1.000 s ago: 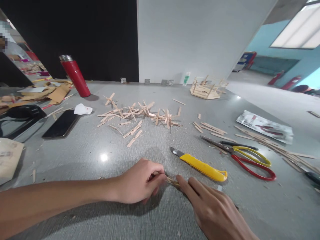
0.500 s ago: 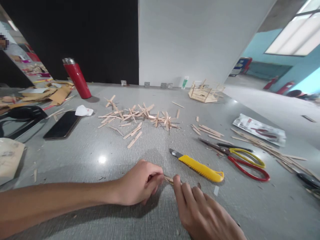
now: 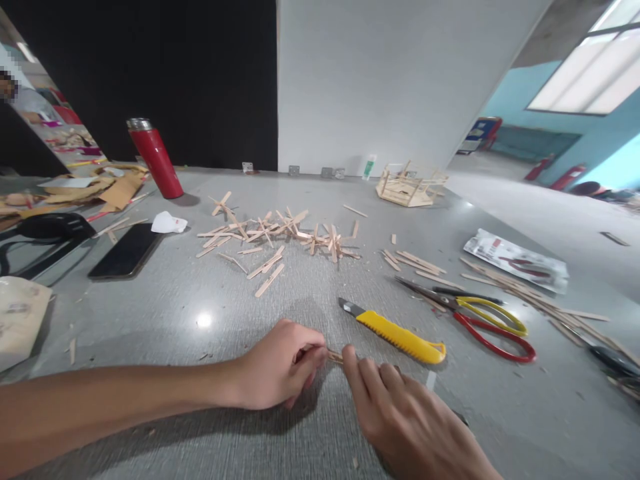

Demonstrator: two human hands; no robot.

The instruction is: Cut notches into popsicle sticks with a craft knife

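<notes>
Between my two hands a short wooden stick [image 3: 335, 357] shows, low over the grey table. My left hand [image 3: 287, 365] is closed in a pinch on its left end. My right hand [image 3: 395, 407] has its fingers curled over the other end, which is hidden beneath them. Just beyond my hands lies a yellow utility knife [image 3: 400, 335] with its blade pointing left. To its right rest scissors [image 3: 493, 328] with one yellow and one red handle. A pile of wooden sticks [image 3: 287, 230] is scattered farther back.
A red flask [image 3: 156, 160], a phone [image 3: 127, 252] and a crumpled white wrapper [image 3: 169, 223] are at the left. A small stick-built frame [image 3: 407, 189] stands at the back right, near a white packet [image 3: 517, 260] and long sticks [image 3: 540, 300]. A partition [image 3: 370, 80] rises behind.
My right hand has shifted slightly left along the stick, toward my left hand. My left hand keeps its place. The objects on the table stay where they were.
</notes>
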